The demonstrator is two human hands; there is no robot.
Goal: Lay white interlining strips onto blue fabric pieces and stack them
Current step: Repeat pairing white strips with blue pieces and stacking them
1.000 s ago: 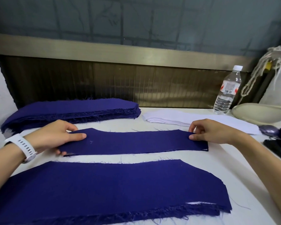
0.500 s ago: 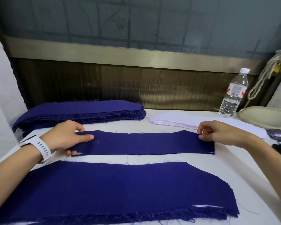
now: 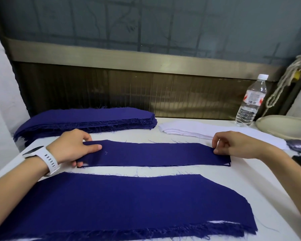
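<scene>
Pinching a blue strip (image 3: 153, 154) at both ends — left hand (image 3: 71, 148), right hand (image 3: 236, 145) — between far blue stack (image 3: 87, 119), white interlining pile (image 3: 186, 128) and near stack (image 3: 129, 206); water bottle (image 3: 250, 103) at right.

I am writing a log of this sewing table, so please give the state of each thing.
blue strip, laid flat, held at both ends
left hand, pinches its left end
right hand, pinches its right end
far blue stack, piled, untouched
near blue stack, flat, front edge frayed
white interlining pile, stacked, untouched
water bottle, upright, capped
</scene>
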